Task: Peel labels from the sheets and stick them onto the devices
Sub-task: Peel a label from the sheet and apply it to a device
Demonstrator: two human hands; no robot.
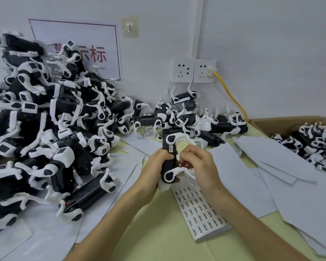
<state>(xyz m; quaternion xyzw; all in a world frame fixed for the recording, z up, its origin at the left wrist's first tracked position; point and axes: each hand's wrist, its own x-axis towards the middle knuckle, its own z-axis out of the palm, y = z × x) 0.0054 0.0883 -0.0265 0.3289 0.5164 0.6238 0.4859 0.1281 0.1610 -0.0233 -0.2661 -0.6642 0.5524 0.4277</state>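
My left hand (pixel 157 162) grips a black-and-white robot-dog device (pixel 170 159), held upright over the middle of the table. A small white label shows on its black body near the top. My right hand (pixel 198 162) is against the device's right side, its fingers curled at the body; whether it pinches a label I cannot tell. Under my hands lies a stack of label sheets (pixel 198 210) printed with rows of small dark labels.
A big heap of the same devices (pixel 45 129) fills the left side. More devices (pixel 186 115) lie along the wall. A cardboard box (pixel 262 123) at the right holds others. Used white backing sheets (pixel 271 166) cover the right. A yellow cable (pixel 231 95) hangs from wall sockets.
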